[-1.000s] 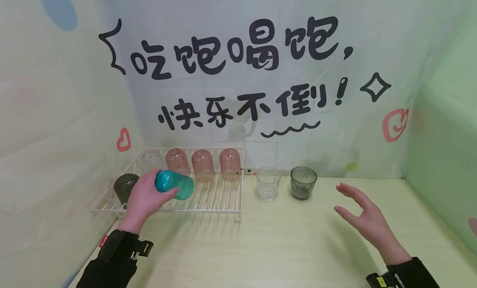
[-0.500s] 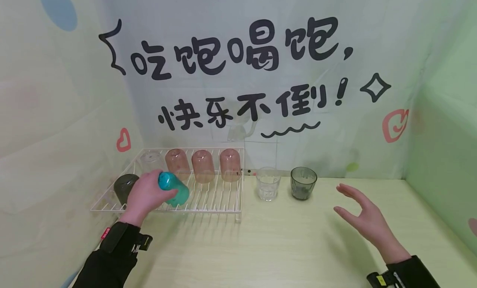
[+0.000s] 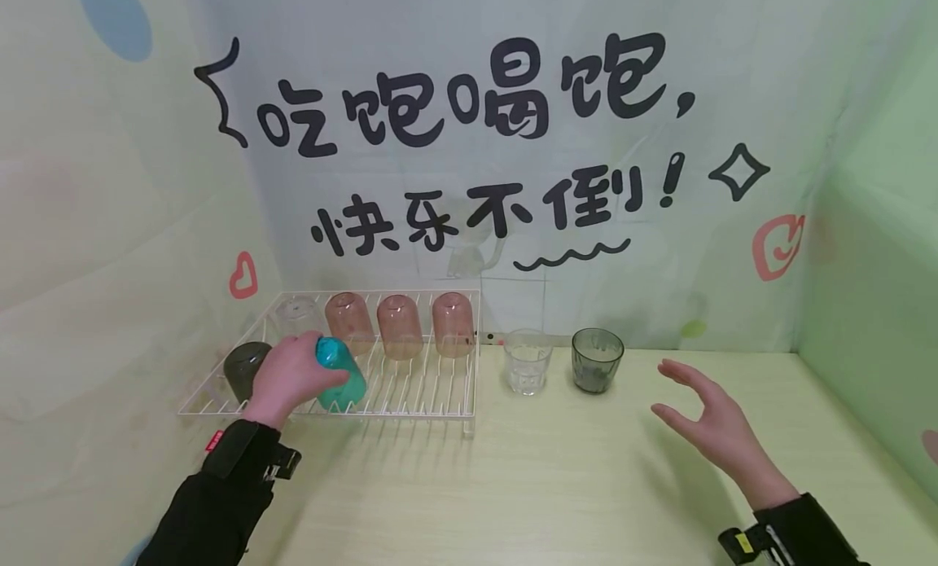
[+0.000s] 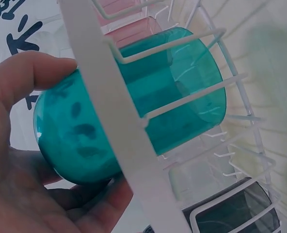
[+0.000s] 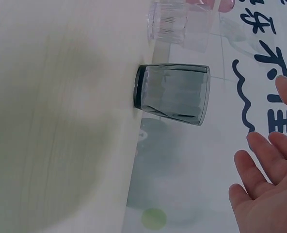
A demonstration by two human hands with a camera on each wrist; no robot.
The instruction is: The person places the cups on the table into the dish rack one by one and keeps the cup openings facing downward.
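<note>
In the head view my left hand (image 3: 291,377) grips a teal glass (image 3: 343,377) at the front left of a white wire rack (image 3: 432,414). Thumb and fingers go round the base end, and the mouth points down, slightly tilted. Seen from the left wrist, the teal glass (image 4: 177,87) lies behind the rack's white bar (image 4: 104,97), its rim among the wires; whether it bears on them I cannot tell. Over the table at right hovers my right hand (image 3: 721,432), fingers spread and holding nothing, nearest to a grey glass (image 3: 597,362) standing upright.
Upside down on the rack stand several glasses: pink ones (image 3: 399,326) at the back, a clear one (image 3: 296,315) and a dark one (image 3: 243,369) left of my hand. A clear tumbler (image 3: 527,362) stands upright right of the rack. A printed backdrop (image 3: 623,297) closes the rear.
The teal glass has turned from lying sideways to nearly upright, mouth down, and lowered slightly toward the rack. My right hand has barely shifted left.
</note>
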